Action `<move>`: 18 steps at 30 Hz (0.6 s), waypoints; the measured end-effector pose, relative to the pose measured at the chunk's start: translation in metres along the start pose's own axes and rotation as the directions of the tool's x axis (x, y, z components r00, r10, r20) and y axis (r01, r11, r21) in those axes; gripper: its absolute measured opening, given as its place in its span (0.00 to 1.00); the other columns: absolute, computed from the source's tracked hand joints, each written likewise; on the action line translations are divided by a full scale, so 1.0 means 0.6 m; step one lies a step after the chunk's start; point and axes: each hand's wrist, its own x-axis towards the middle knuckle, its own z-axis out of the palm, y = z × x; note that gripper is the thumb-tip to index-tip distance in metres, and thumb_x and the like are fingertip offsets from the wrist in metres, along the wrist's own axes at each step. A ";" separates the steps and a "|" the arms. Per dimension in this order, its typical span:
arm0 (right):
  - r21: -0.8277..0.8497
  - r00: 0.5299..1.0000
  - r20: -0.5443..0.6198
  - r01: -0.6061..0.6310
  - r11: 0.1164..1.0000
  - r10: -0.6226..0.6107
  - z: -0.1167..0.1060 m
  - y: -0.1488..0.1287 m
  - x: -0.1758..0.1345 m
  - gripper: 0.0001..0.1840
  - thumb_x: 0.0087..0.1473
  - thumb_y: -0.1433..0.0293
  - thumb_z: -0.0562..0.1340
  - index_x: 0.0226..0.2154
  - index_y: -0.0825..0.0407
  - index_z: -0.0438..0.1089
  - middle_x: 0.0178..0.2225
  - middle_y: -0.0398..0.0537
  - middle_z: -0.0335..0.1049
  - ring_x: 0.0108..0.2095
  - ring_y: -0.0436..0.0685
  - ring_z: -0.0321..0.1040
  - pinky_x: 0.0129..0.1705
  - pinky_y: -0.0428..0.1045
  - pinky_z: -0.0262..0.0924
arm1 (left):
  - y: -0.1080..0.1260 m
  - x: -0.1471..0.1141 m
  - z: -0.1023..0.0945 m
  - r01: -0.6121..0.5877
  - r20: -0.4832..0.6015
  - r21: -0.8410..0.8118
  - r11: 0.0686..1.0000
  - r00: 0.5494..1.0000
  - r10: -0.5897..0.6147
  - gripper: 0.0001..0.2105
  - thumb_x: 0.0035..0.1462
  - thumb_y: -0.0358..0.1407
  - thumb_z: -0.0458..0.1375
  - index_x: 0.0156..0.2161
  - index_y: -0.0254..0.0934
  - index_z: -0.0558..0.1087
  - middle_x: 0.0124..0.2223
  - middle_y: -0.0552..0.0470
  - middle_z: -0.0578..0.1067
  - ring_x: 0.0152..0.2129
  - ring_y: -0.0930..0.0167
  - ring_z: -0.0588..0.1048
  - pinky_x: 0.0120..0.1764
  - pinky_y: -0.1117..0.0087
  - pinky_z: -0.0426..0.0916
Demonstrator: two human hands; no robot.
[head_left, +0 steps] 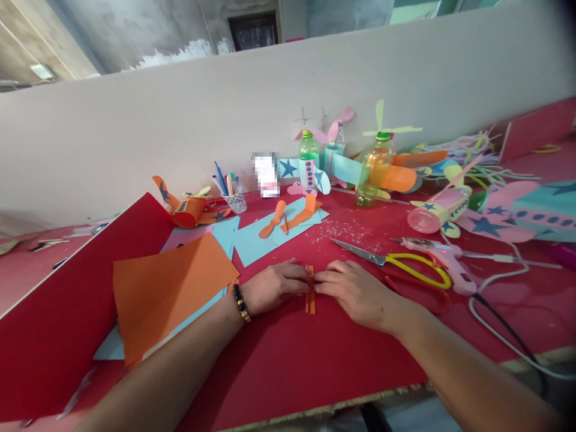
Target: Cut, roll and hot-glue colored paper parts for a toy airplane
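A narrow orange paper strip [311,303] with lengthwise creases lies upright in the view on the red table. From the left, my left hand [274,287], with a beaded bracelet at the wrist, grips the strip's edge, its fingers closed together. My right hand [351,294] pinches the opposite edge, fingertips close to those of the left. The middle of the strip is partly hidden by the fingers. Beyond the hands, an orange paper propeller [272,219] and a folded orange paper piece [302,217] rest on light blue paper sheets [252,249].
Right of my hands lie scissors [416,270] and a pink glue gun [450,259] with its cable. Orange paper sheets [171,294] lie at left beside a red panel [85,300]. Behind stand a pen cup [234,202] and bottle planes, including a yellow-green bottle [372,174].
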 end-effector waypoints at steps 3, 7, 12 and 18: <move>0.017 1.000 -0.012 0.017 1.000 -0.017 0.002 0.003 -0.002 0.22 0.54 0.79 0.52 0.49 0.46 0.67 0.48 0.47 0.68 0.43 0.57 0.56 0.43 0.53 0.53 | -0.002 -0.004 -0.002 -0.023 0.010 -0.006 1.000 1.000 0.023 0.12 0.61 0.33 0.49 0.45 0.42 0.72 0.50 0.47 0.71 0.52 0.68 0.66 0.59 0.59 0.51; 0.043 1.000 -0.012 0.013 0.999 -0.013 0.005 0.005 -0.004 0.22 0.54 0.79 0.52 0.49 0.47 0.67 0.49 0.47 0.67 0.44 0.57 0.55 0.45 0.54 0.54 | -0.003 -0.005 0.002 -0.017 0.003 0.008 1.000 1.000 0.017 0.12 0.60 0.34 0.49 0.46 0.42 0.72 0.51 0.48 0.71 0.52 0.69 0.66 0.59 0.58 0.50; 0.058 1.000 -0.014 0.012 0.998 -0.012 0.008 0.005 -0.003 0.20 0.54 0.78 0.53 0.47 0.48 0.68 0.49 0.47 0.67 0.44 0.57 0.55 0.46 0.54 0.54 | -0.004 -0.005 0.014 0.019 -0.053 0.035 0.999 0.998 -0.017 0.10 0.60 0.35 0.50 0.43 0.41 0.72 0.48 0.49 0.74 0.51 0.70 0.68 0.59 0.57 0.48; 0.066 1.000 -0.027 0.002 0.998 -0.001 0.002 -0.003 -0.001 0.20 0.54 0.79 0.52 0.47 0.48 0.69 0.47 0.47 0.68 0.44 0.56 0.56 0.45 0.53 0.54 | -0.002 -0.002 0.018 0.053 -0.062 0.029 0.998 0.997 -0.051 0.10 0.60 0.36 0.50 0.43 0.41 0.72 0.47 0.50 0.74 0.50 0.71 0.68 0.59 0.58 0.48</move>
